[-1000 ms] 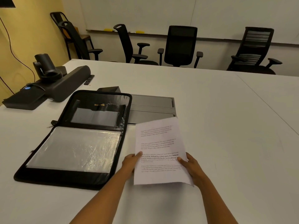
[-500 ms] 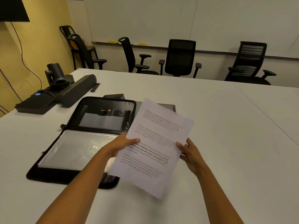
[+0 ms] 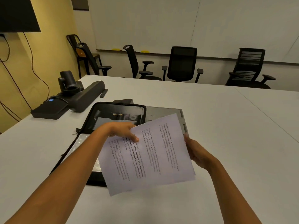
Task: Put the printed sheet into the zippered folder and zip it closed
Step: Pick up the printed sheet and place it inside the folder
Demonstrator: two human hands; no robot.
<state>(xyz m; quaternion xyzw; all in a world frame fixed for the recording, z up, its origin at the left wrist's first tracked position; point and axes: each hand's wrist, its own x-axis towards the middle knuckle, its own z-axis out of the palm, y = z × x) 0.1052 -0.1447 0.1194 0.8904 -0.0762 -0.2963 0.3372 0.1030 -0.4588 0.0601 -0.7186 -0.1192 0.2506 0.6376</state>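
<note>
The printed sheet [image 3: 155,156] is white with lines of text and is held in the air, turned sideways, above the table. My left hand [image 3: 123,132] pinches its upper left edge, thumb on the printed face. My right hand [image 3: 194,152] holds its right edge from behind. The black zippered folder [image 3: 116,110] lies open flat on the table, under and to the left of the sheet. Clear plastic sleeves show inside it. My left arm and the sheet hide much of the folder's near half.
A grey flat panel [image 3: 163,113] lies behind the folder. At the far left sit a black speaker bar [image 3: 87,96], a camera [image 3: 68,83] and a black pad [image 3: 50,109]. Several office chairs [image 3: 182,65] line the table's far side.
The sheet was lifted off the table and rotated clockwise until sideways. Both hands rose with it and shifted left over the folder's right part.
</note>
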